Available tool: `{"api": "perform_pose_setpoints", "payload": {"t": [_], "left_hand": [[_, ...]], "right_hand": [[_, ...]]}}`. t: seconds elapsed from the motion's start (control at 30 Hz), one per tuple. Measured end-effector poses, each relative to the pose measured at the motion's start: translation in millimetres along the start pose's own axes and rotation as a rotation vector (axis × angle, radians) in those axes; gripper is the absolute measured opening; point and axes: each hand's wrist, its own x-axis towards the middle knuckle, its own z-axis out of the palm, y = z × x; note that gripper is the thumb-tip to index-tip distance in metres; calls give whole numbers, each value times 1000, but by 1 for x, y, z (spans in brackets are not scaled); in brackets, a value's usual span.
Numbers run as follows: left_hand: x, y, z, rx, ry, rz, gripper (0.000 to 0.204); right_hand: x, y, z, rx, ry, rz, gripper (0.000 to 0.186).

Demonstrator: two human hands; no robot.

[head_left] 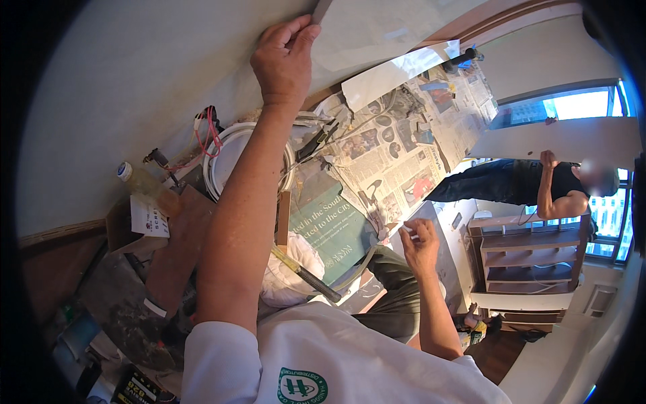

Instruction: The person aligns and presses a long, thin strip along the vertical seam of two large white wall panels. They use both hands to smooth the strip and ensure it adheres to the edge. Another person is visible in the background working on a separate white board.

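Note:
My left hand [286, 57] reaches up to the wall and pinches the edge of a pale sheet of wallpaper [377, 30] that lies against the wall. Lower down, my right hand [418, 244] hangs in the air over the floor with its fingers curled on a small white scrap [406, 231]. A loose, curled strip of the pale sheet [397, 71] hangs off the wall between the two hands.
Newspapers [404, 148] cover the floor along the wall. A white bucket [232, 155], a clear bottle [138, 180], pliers [316, 143], a white cloth [296, 266] and a hammer-like tool [309, 276] lie below. Another person [538, 185] holds a white board [558, 138] near wooden shelves [528, 256].

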Motion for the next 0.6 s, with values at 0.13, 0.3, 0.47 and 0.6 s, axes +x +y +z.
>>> {"api": "perform_pose_setpoints", "payload": {"t": [0.13, 0.3, 0.47, 0.6], "left_hand": [[1, 1, 0, 98, 11, 37, 26], [2, -2, 3, 12, 35, 44, 21], [4, -6, 2, 68, 23, 79, 21], [3, -2, 2, 76, 22, 80, 21]], "right_hand": [[-22, 37, -7, -17, 25, 87, 17], [-35, 64, -17, -51, 55, 146, 17], [-39, 77, -19, -2, 93, 177, 17], [-40, 80, -20, -9, 97, 176, 17]]}}
